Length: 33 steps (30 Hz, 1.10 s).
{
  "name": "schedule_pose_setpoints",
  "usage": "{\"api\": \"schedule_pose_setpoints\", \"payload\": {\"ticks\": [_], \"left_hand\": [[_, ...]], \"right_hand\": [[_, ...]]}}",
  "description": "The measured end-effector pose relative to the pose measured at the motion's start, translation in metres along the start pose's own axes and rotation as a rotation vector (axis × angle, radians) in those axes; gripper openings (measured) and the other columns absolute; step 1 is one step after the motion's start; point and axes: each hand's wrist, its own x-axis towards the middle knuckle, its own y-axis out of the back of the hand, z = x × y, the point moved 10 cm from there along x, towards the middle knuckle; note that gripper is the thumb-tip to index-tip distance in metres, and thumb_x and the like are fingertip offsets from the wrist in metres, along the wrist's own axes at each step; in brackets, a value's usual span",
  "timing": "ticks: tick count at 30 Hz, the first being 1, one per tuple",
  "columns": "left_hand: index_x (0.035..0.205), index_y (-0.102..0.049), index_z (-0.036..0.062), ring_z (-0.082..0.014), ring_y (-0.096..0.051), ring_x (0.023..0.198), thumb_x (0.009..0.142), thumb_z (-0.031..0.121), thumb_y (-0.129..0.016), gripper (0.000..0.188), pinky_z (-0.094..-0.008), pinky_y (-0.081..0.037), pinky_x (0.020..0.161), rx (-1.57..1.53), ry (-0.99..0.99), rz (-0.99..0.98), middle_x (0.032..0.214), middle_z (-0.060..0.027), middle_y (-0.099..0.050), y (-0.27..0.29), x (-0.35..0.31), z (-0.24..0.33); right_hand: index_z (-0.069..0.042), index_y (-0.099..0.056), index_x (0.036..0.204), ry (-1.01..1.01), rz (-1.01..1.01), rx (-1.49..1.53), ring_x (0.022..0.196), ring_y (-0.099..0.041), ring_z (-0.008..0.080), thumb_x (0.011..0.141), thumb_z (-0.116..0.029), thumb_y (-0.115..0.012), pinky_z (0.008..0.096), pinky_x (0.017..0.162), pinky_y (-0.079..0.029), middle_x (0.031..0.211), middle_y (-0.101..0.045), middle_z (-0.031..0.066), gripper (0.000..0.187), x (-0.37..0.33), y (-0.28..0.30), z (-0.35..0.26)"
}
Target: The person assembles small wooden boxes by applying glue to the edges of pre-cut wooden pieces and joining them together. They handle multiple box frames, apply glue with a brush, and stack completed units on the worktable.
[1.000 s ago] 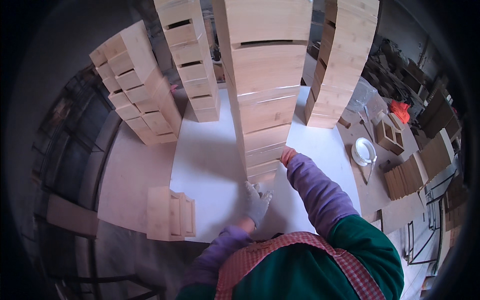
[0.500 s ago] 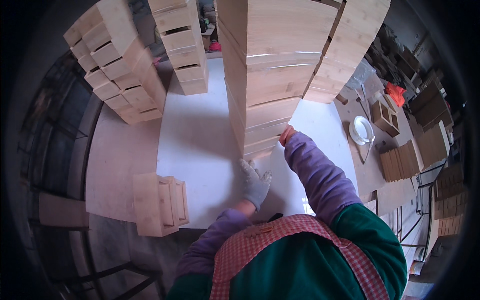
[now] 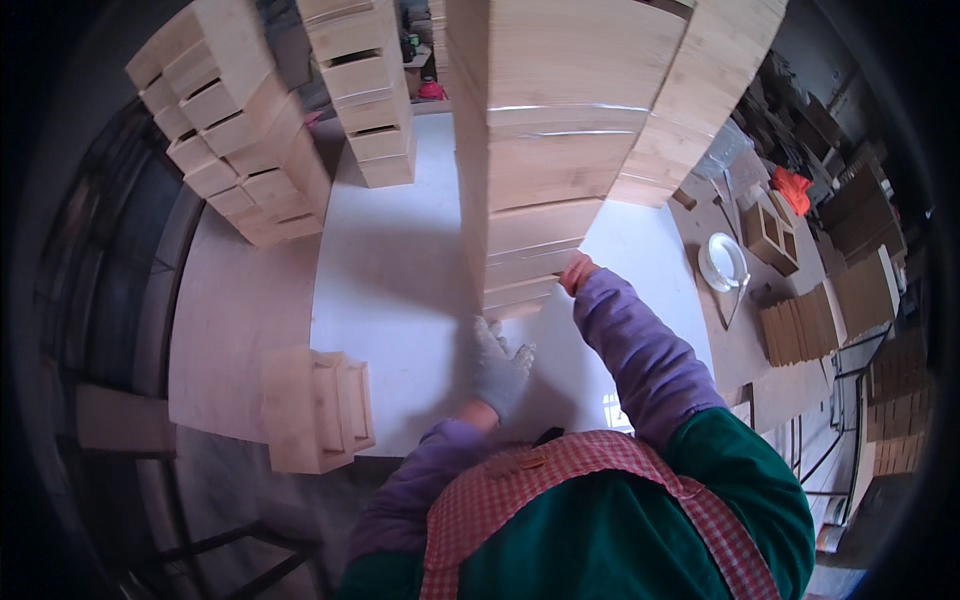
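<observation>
The tall stack of wooden boxes stands in the middle, on a white sheet, in front of the person, and clear bands go around it. The left hand, in a grey glove, is open, with the thumb apart from the other fingers; it is at the near lower corner of this stack, and I cannot tell if the fingertips touch the wood. The right hand is at the lower right edge of the same stack; its fingers are partly hidden, so I cannot tell if it grips the box there or only rests against it. Behind, to the left, stand a narrow stack and a wider stack, and to the right is one more stack, partly covered by the middle one. A smaller wooden piece with stepped edges lies near the left forearm. On the right side are a white bowl, a box with compartments, an orange cloth and a row of thin boards.
</observation>
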Motion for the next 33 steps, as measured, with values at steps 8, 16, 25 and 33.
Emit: {"api": "schedule_pose_setpoints", "payload": {"ticks": [8,16,25,33], "left_hand": [[0.15,-0.005,-0.0082,-0.0379,-0.041,0.136,0.085,0.019,-0.072,0.098,-0.0422,-0.032,0.114,0.381,-0.096,-0.15,0.15,-0.0296,-0.032,-0.027,-0.01,0.005],[0.151,-0.009,-0.0071,-0.0405,-0.034,0.139,0.084,0.033,-0.07,0.098,-0.0452,-0.026,0.115,0.357,-0.101,-0.235,0.15,-0.0309,-0.028,-0.052,-0.013,0.013],[0.152,-0.004,-0.0068,-0.0495,-0.029,0.138,0.084,0.031,-0.067,0.101,-0.0485,-0.023,0.117,0.447,-0.106,-0.325,0.153,-0.0351,-0.018,-0.08,-0.013,0.024],[0.153,0.001,-0.0061,-0.0537,-0.021,0.141,0.083,0.029,-0.069,0.104,-0.0504,-0.022,0.117,0.255,-0.245,-0.325,0.152,-0.0396,-0.014,-0.112,0.002,0.022]], "right_hand": [[-0.003,-0.052,0.136,-0.034,0.013,0.108,0.104,-0.062,0.0234,0.096,-0.014,-0.058,0.0349,0.09,-0.049,0.116,-0.065,0.011,0.042,-0.001,0.026,-0.004],[-0.002,-0.05,0.137,-0.026,0.028,0.235,0.107,-0.062,0.0241,0.096,-0.015,-0.058,0.0353,0.092,-0.049,0.119,-0.064,0.012,0.044,0.004,0.061,-0.019],[-0.001,-0.049,0.138,-0.008,0.048,0.352,0.111,-0.062,0.025,0.096,-0.016,-0.059,0.0358,0.095,-0.049,0.122,-0.063,0.0131,0.046,-0.014,0.099,-0.029],[0.0,-0.048,0.139,0.003,0.037,0.411,0.114,-0.061,0.0258,0.096,-0.017,-0.059,0.0362,0.098,-0.049,0.125,-0.063,0.0141,0.047,-0.036,0.114,-0.047]]}}
